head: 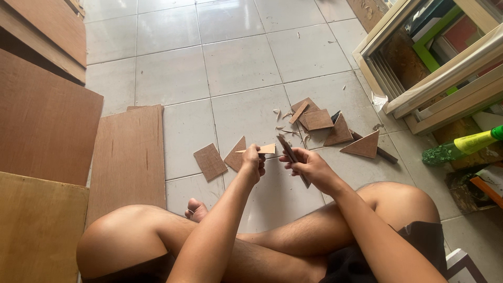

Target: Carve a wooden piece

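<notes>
Wood offcut, a thin pale sliver, is pinched in the fingers of the left hand and held level above the tiled floor, in front of the person's crossed legs. Right hand, just beside the left, has its fingers closed around a dark narrow knife-like tool, which slants from the offcut's right end down past the palm; whether its tip touches the offcut cannot be told. Below and left of the left hand lie a brown rectangular piece and a brown triangular piece, flat on the floor and close together. Farther back, a cluster of brown square and triangular pieces lies amid small pale shavings, with a separate triangle to the right, resting over a dark strip. A long brown board lies on the floor at the left, beside larger stacked panels. At the upper right stand pale wooden frames; a green-and-yellow bottle lies on its side near them.
</notes>
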